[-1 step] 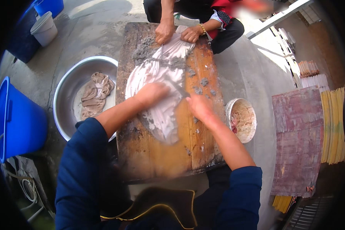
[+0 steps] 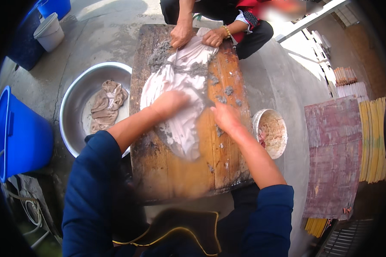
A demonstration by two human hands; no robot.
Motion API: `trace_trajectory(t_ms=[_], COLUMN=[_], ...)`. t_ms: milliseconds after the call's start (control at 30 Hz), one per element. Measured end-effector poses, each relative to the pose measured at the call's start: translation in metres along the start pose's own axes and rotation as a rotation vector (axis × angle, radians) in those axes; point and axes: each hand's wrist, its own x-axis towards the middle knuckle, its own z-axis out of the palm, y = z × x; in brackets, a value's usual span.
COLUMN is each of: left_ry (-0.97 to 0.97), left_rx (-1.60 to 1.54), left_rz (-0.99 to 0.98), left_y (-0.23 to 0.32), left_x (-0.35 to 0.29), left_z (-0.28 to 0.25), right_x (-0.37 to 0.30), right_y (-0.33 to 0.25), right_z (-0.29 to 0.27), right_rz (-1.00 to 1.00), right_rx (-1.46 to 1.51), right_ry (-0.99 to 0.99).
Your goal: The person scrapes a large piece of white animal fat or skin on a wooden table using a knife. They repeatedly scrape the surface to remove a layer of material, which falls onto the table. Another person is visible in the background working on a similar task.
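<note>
Across the wooden board [image 2: 176, 180] lies a pale pinkish, wet, folded sheet that looks like tripe [image 2: 176, 128], with grey scrapings [image 2: 161, 55] around its far part. My left hand [image 2: 172, 104] is over the middle of it, its fingers smeared by motion. At the sheet's right edge my right hand [image 2: 226, 116] is closed around the end of a thin grey blade [image 2: 209, 104], which runs toward my left hand and is mostly blurred. Opposite me, a co-worker's hand [image 2: 181, 35] grips a thin tool on the sheet. The co-worker's other hand [image 2: 213, 37] presses the far end.
Left of the board stands a metal basin [image 2: 75, 132] holding a brownish wrinkled piece [image 2: 105, 107]. A blue bucket [image 2: 25, 135] is farther left, and a white pail [image 2: 49, 36] stands behind. On the right are a small white bucket [image 2: 278, 152] with pale scraps and a stack of boards [image 2: 332, 158].
My right hand has shifted slightly away from me and to the right. The co-worker's tool hand has moved slightly farther back and left. The sheet stays in place.
</note>
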Motion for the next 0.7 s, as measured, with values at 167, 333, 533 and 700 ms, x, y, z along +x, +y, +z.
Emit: trace_trajectory(t_ms=[167, 333, 533, 700], left_ry=[-0.115, 0.125, 0.078, -0.010], left_rx=[-0.146, -0.044, 0.009, 0.129], left_rz=[-0.249, -0.310, -0.475, -0.459], left_y=[0.011, -0.001, 0.017, -0.014], left_x=[0.014, -0.001, 0.008, 0.001], left_z=[-0.014, 0.012, 0.009, 0.017], right_x=[0.001, -0.026, -0.027, -0.037], right_y=[0.053, -0.020, -0.055, -0.032], right_z=[-0.009, -0.014, 0.021, 0.009], right_rz=[0.058, 0.008, 0.021, 0.090], right_rx=[-0.039, 0.114, 0.081, 0.070], right_ry=[0.101, 0.017, -0.038, -0.075])
